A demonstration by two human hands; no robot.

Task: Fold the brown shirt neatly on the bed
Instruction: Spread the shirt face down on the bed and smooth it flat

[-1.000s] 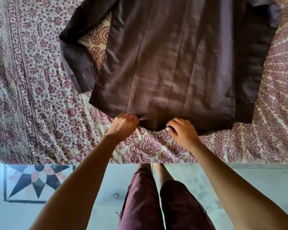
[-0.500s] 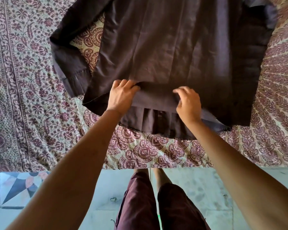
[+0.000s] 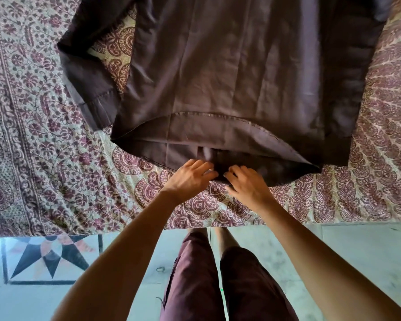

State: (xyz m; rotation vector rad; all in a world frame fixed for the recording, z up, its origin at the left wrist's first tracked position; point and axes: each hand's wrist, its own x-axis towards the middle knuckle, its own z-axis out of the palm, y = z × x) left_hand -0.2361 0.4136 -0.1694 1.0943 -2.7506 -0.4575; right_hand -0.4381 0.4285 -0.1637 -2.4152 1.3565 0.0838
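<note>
The brown shirt [image 3: 229, 77] lies spread on the bed [image 3: 44, 147], filling the view from the centre up to 12 o'clock, its near end pointing to 6 o'clock; its upper layer ends in a stitched hem [image 3: 218, 115] that curves across the cloth short of the near edge, so that a band of the lower layer shows below it, with a vertical placket [image 3: 208, 156] at its middle; one sleeve [image 3: 88, 89] lies at 10 o'clock, bent back towards the body of the shirt with a patch of the printed bedspread showing in the gap; at 2 o'clock the other side lies doubled into a darker strip along the shirt's edge.

Both hands meet at the near edge of the lower layer, just below centre, close together but apart; the left hand [image 3: 190, 179] lies palm down with its fingers loosely bent and their tips on the dark cloth beside the placket, its thumb hidden; the right hand [image 3: 249, 187] has its fingers curled more tightly, tips at the hem edge; whether either hand actually pinches the cloth I cannot tell.

At 6 o'clock stand the person's legs in maroon shorts [image 3: 195, 286] on a pale floor [image 3: 333, 251]; a star-patterned tile [image 3: 49, 258] shows at 8 o'clock.
</note>
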